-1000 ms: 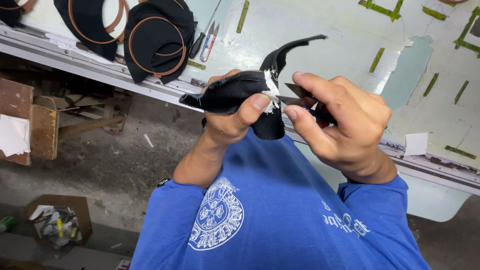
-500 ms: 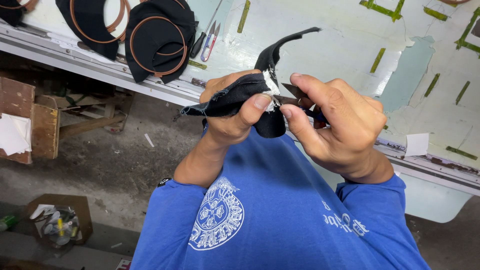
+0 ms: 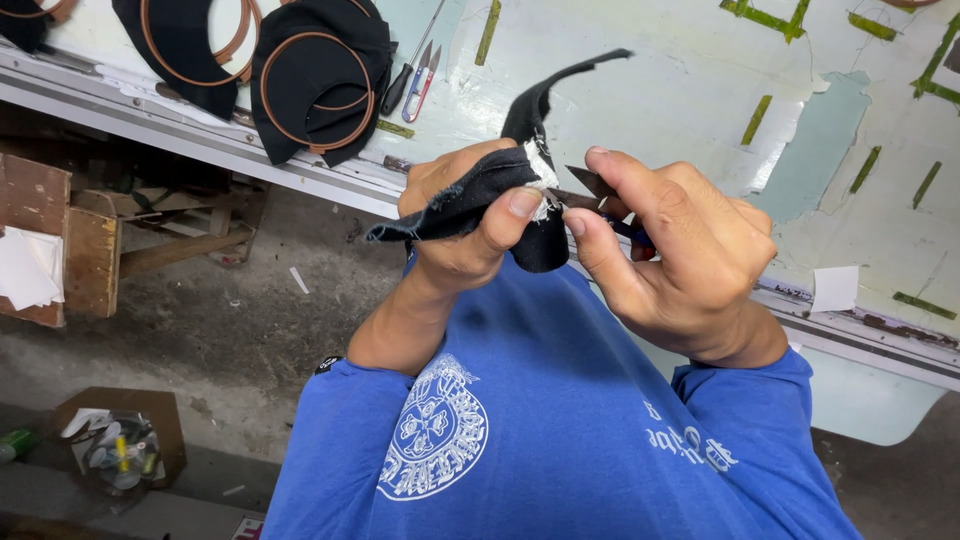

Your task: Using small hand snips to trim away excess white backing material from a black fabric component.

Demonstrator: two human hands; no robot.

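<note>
My left hand grips a black fabric piece with a white inner edge, pinched under the thumb; a curved black strip of it sticks up and to the right. My right hand holds small thread snips, their dark blades meeting the fabric's white edge beside my left thumb. A bit of blue handle shows under the right fingers. Both hands are raised in front of my blue shirt, at the near edge of the pale worktable.
Black fabric pieces with brown trim lie on the table's left part. Beside them rest spare snips and a dark-handled tool. Green tape marks and a white paper slip dot the table. Wooden boxes stand on the floor left.
My hands and the fabric have shifted slightly upward and leftward in view; the snips stay at the fabric's white edge. The fabric strip's tip has swung a little.
</note>
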